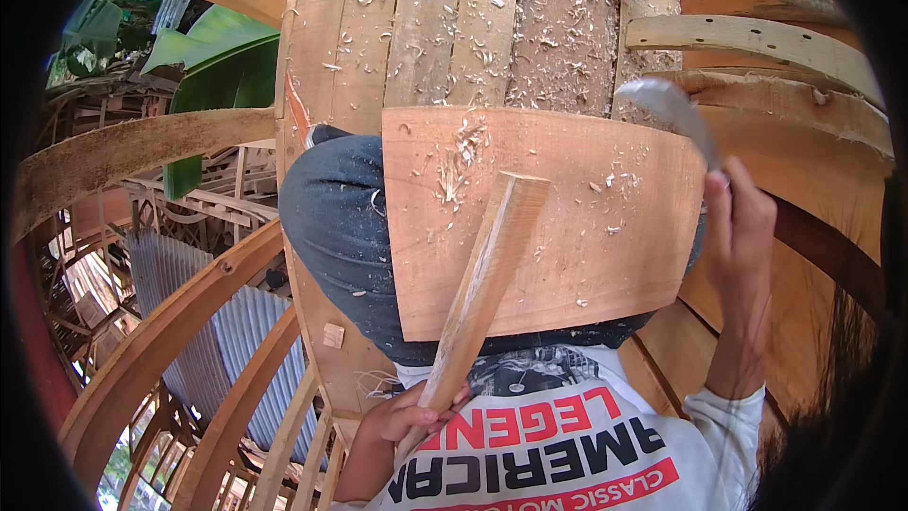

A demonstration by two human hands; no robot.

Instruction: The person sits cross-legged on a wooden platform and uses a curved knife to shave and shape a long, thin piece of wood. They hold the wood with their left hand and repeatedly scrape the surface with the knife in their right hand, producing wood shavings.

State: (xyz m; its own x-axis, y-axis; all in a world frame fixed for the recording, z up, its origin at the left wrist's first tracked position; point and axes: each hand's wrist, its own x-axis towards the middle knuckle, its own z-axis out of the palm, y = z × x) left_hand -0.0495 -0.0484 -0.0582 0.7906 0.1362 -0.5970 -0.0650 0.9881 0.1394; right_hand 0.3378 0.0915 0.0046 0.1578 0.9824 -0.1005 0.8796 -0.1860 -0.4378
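My left hand (414, 414) is closed around the near end of a squared wooden stick (487, 265). The stick slants away from my chest, its far end over a flat wooden board (586, 246) that lies across my lap. Raised at the right, above the board's edge, my right hand (742, 218) grips a curved-blade knife (670, 112); its handle is hidden in my fingers. The blade points up and to the left, apart from the stick. Pale wood shavings (452, 175) are scattered on the board.
I sit on a plank floor (426, 28) strewn with shavings. Curved wooden ribs (757, 41) rise on the right, with more ribs (180, 326) on the left. A small wood block (333, 335) lies left of my leg. Beyond are corrugated sheets (180, 274) and a large green leaf (227, 66).
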